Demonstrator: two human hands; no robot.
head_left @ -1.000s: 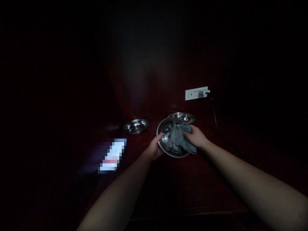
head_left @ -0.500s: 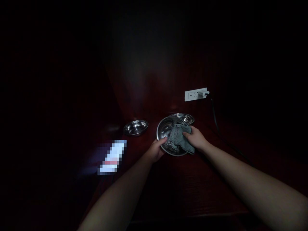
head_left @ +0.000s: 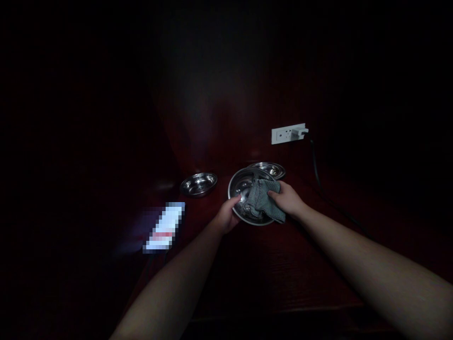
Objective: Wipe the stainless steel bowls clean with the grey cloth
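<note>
Steel bowl (head_left: 242, 184), one — tilted, its inside toward the viewer, in front of a second steel dish (head_left: 278, 169). Left hand (head_left: 227, 217): gripping the bowl's near-left rim, thumb inside. Right hand (head_left: 289, 200): pinching a grey-green cloth (head_left: 266, 200) at the bowl's right side, the cloth lying over its interior. Shallow steel bowl (head_left: 198, 185) — on the dark red desk (head_left: 269, 274), left, apart. White wall socket (head_left: 281, 136), plug inserted.

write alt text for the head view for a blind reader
A person's left hand holds a metal bowl tilted while the right hand holds a grey-green cloth over its inside. One metal dish sits left of the bowl, another dish behind it; a bright pixelated patch and white wall socket show in the dark.
</note>
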